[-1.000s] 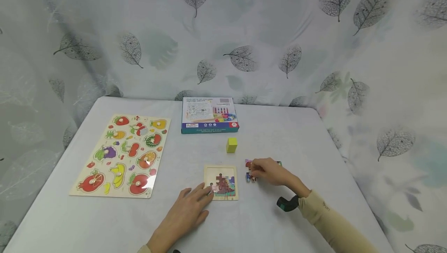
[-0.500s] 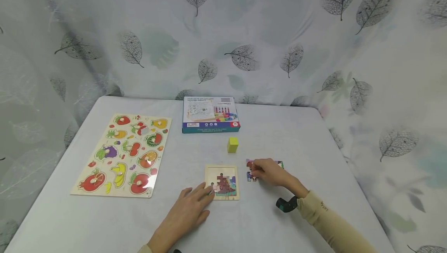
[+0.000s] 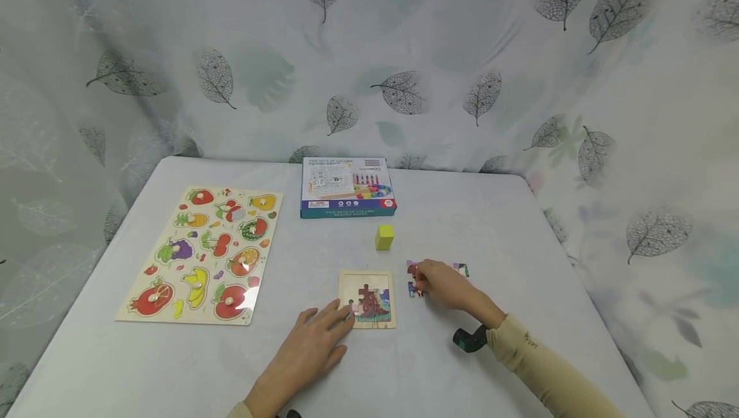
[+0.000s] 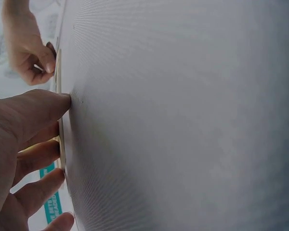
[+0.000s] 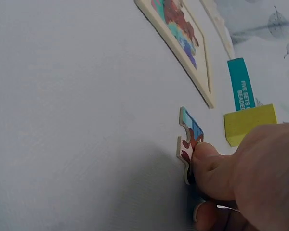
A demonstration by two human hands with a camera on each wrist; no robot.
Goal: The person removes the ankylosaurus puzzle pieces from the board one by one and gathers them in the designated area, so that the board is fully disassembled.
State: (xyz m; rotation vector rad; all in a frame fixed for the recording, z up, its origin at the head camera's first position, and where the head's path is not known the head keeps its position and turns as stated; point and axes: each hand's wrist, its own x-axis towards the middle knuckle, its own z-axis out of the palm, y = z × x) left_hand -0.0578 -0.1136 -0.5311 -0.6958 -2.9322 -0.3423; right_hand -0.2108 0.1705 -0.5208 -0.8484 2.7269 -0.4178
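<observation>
My left hand (image 3: 312, 347) lies with extended fingers at the left edge of a small wooden puzzle tray (image 3: 348, 284), its fingertips on the rim. Joined jigsaw pieces (image 3: 369, 306) fill the tray's lower right part, showing a brown figure and blue and purple patches. Right of the tray, my right hand (image 3: 447, 283) bends over some loose puzzle pieces (image 3: 460, 268) and covers part of them. In the right wrist view its thumb pinches a puzzle piece (image 5: 192, 127) with blue and brown print; the opposing fingertip is mostly hidden.
A yellow-green block (image 3: 383, 237) stands behind the tray. Farther back lies a box with printed lettering (image 3: 348, 209). On the left is a large fruit peg board (image 3: 216, 270). A leaf-patterned curtain (image 3: 369, 52) hangs behind the white table (image 3: 473, 219).
My right forearm has shifted slightly left, while its fingers stay at the loose pieces. My left hand keeps its place on the tray.
</observation>
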